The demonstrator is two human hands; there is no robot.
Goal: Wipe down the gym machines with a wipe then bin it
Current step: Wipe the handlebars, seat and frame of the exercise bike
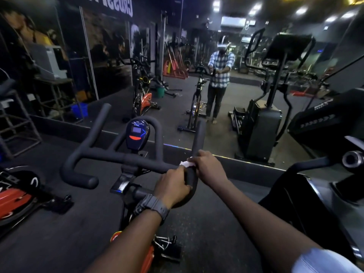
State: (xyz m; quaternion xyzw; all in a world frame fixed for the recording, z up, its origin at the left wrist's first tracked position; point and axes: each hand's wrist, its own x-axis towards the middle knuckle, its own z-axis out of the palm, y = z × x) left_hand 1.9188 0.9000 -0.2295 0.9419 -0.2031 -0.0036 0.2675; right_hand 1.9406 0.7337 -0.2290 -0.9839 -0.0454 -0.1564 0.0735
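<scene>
A spin bike stands in front of me with black padded handlebars (110, 156) and a small console (137, 134) at their centre. My left hand (173, 187), with a grey watch on the wrist, grips the curved right end of the handlebar. My right hand (209, 167) presses a white wipe (187, 164) against the same right grip, just above the left hand. Only a small corner of the wipe shows between my fingers.
A wall mirror (216, 75) faces me and reflects me, the bike and the gym. An elliptical machine (262, 125) stands at the right, with another dark machine (325, 134) closer. An orange and black bike part (17, 196) lies low at the left. A metal rack (17, 119) stands far left.
</scene>
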